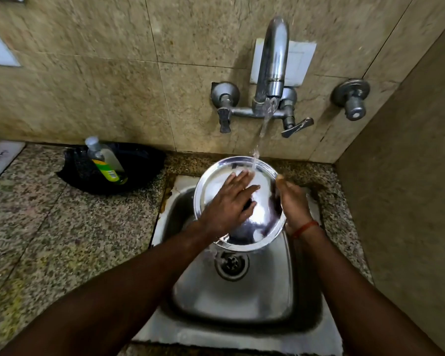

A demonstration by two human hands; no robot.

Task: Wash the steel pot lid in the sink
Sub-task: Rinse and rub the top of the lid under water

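The round steel pot lid [263, 219] is held tilted above the steel sink [242, 299], its inner face towards me. Water runs from the tap [272, 57] onto the lid's upper edge. My left hand [229, 201] lies flat on the lid's face, fingers spread and pointing up towards the stream. My right hand [294, 201] grips the lid's right rim from behind, thumb at the edge; most of its fingers are hidden by the lid. A red thread circles my right wrist.
The sink drain [231, 263] lies just below the lid. On the granite counter to the left a dish soap bottle [104, 160] leans in a black pan [129, 173]. Tap handles [296, 127] stick out from the tiled wall; a side wall closes in on the right.
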